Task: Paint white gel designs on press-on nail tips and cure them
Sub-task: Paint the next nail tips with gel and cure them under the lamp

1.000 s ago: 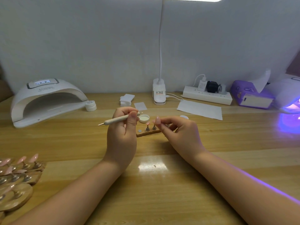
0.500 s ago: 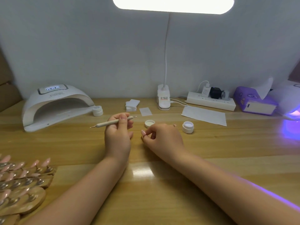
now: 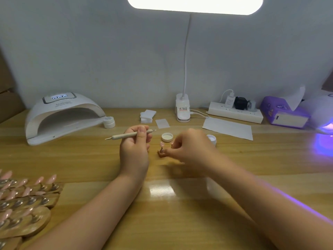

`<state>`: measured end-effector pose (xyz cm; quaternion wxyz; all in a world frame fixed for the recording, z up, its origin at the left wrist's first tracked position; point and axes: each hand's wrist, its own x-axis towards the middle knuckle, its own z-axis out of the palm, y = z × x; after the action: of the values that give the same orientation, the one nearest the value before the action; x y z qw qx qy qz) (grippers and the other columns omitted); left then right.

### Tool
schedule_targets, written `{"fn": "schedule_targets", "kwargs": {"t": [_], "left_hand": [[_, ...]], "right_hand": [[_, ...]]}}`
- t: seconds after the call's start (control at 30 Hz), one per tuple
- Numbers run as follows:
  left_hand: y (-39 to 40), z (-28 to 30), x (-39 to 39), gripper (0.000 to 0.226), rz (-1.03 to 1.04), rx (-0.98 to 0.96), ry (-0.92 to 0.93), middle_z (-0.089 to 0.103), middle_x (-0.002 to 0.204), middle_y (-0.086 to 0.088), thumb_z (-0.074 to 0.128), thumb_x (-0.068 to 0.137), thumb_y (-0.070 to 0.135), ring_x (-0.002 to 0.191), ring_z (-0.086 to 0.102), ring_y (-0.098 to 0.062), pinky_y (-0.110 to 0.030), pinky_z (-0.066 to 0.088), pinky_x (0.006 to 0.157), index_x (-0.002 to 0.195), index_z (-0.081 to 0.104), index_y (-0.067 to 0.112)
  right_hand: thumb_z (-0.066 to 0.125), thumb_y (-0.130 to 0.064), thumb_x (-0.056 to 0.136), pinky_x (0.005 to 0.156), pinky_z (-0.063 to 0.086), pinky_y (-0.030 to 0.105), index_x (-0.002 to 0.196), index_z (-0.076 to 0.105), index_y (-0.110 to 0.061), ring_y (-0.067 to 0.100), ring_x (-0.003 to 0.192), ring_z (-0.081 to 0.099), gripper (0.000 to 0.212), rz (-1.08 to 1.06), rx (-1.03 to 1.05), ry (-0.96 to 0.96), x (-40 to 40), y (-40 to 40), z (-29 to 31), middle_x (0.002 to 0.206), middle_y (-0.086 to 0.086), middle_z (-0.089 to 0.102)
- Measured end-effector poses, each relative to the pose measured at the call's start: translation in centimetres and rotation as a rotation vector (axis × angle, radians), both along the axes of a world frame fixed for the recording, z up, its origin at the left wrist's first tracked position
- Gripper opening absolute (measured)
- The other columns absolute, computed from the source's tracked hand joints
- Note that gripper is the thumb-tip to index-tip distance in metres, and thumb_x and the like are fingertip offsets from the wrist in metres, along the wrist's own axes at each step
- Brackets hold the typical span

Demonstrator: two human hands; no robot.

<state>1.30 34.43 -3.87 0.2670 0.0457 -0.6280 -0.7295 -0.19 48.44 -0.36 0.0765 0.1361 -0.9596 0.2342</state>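
Observation:
My left hand [image 3: 134,150] grips a beige dotting pen [image 3: 126,136] that lies level, its fine tip pointing left. My right hand [image 3: 191,148] is blurred and pinches a small wooden nail stand [image 3: 161,153] at mid-table; one pink nail tip [image 3: 162,144] stands on its peg beside my fingers. An open white gel lid [image 3: 167,137] sits just behind the stand. The open gel jar [image 3: 211,139] peeks out behind my right hand. A white curing lamp [image 3: 61,116] stands at the back left.
Wooden stands with several pink nail tips [image 3: 23,199] crowd the front left corner. A closed white jar [image 3: 109,122], wipes [image 3: 147,115], a lamp base [image 3: 182,110], paper sheet [image 3: 228,128], power strip [image 3: 236,111], purple tissue box [image 3: 284,114] and a lit purple lamp [image 3: 324,123] line the back.
My right hand has shifted right with the small stand, so one nail tip shows again beside its fingers. The camera tilted up; my left hand keeps the pen level.

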Motion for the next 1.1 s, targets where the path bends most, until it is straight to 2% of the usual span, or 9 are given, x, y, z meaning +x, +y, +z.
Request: {"fn": "schedule_targets", "kwargs": {"t": [0.1,0.17,0.23,0.3,0.4,0.57,0.83,1.0,1.1], "left_hand": [[0.1,0.0,0.2,0.017,-0.007,-0.036,0.025,0.067,0.081,0.009,0.047,0.1,0.025,0.077,0.063,0.004,-0.028,0.054,0.079,0.09,0.061,0.022],[0.2,0.0,0.3,0.017,-0.018,-0.058,0.033,0.067,0.086,0.007,0.047,0.1,0.024,0.079,0.063,0.004,-0.022,0.053,0.077,0.09,0.06,0.022],[0.4,0.0,0.4,0.016,-0.03,-0.069,0.041,0.066,0.089,0.003,0.047,0.1,0.023,0.079,0.063,0.004,-0.016,0.052,0.074,0.091,0.06,0.021],[0.4,0.0,0.4,0.015,-0.036,-0.096,0.047,0.067,0.091,0.002,0.048,0.1,0.023,0.08,0.064,0.003,-0.014,0.052,0.074,0.091,0.06,0.022],[0.4,-0.1,0.5,0.015,-0.037,-0.142,0.059,0.067,0.091,0.003,0.048,0.1,0.024,0.083,0.064,0.0,-0.016,0.052,0.075,0.091,0.06,0.023],[0.5,-0.2,0.7,0.015,-0.057,-0.181,0.09,0.068,0.086,0.009,0.049,0.099,0.024,0.086,0.065,-0.005,-0.016,0.05,0.075,0.09,0.061,0.025],[1.2,0.9,2.1,0.013,-0.125,-0.33,0.2,0.066,0.087,0.006,0.048,0.094,0.031,0.08,0.063,-0.013,-0.021,0.051,0.071,0.091,0.06,0.026],[1.5,2.0,2.8,0.008,-0.105,-0.39,0.317,0.064,0.083,0.005,0.048,0.094,0.028,0.073,0.062,-0.011,-0.014,0.049,0.063,0.089,0.054,0.029],[1.6,2.3,3.0,0.01,-0.08,-0.469,0.358,0.06,0.074,0.005,0.048,0.095,0.029,0.063,0.056,-0.013,-0.015,0.044,0.053,0.085,0.05,0.03]], "right_hand": [[0.064,-0.052,0.078,0.057,0.047,0.031,0.062,0.06,-0.021,0.012,0.065,0.057,0.035,-0.114,0.021,0.087,-1.4,3.2,1.7,0.063,-0.005,0.06],[0.059,-0.055,0.078,0.064,0.05,0.034,0.075,0.06,-0.022,0.014,0.077,0.058,0.033,-0.229,-0.036,0.135,-2.3,6.1,1.6,0.077,-0.006,0.062],[0.06,-0.061,0.075,0.079,0.05,0.038,0.097,0.061,-0.024,0.018,0.1,0.055,0.043,-0.28,-0.12,0.072,-2.8,8.8,0.6,0.103,-0.004,0.059],[0.062,-0.067,0.071,0.097,0.041,0.043,0.123,0.056,-0.028,0.023,0.123,0.041,0.066,-0.281,-0.043,-0.043,-3.0,10.5,-0.5,0.127,-0.001,0.05],[0.062,-0.074,0.067,0.102,0.031,0.042,0.132,0.05,-0.035,0.027,0.132,0.031,0.077,-0.282,0.122,-0.134,-3.4,11.6,-1.7,0.142,-0.001,0.042],[0.063,-0.072,0.07,0.093,0.032,0.04,0.113,0.06,-0.043,0.029,0.127,0.036,0.052,-0.28,0.038,-0.117,-3.6,11.0,-2.8,0.135,-0.002,0.051],[0.074,-0.055,0.071,0.097,0.041,0.045,0.101,0.065,-0.031,0.021,0.117,0.046,0.039,-0.229,-0.138,0.072,-2.8,9.9,-2.3,0.117,-0.005,0.06],[0.082,-0.044,0.067,0.069,0.053,0.023,0.094,0.068,-0.031,0.002,0.081,0.062,0.033,0.075,-0.357,0.144,-1.0,7.2,-0.7,0.086,-0.017,0.068],[0.081,-0.044,0.067,0.067,0.054,0.025,0.095,0.069,-0.031,0.003,0.077,0.062,0.033,0.165,-0.291,0.139,0.2,5.5,-0.4,0.083,-0.02,0.067]]}}
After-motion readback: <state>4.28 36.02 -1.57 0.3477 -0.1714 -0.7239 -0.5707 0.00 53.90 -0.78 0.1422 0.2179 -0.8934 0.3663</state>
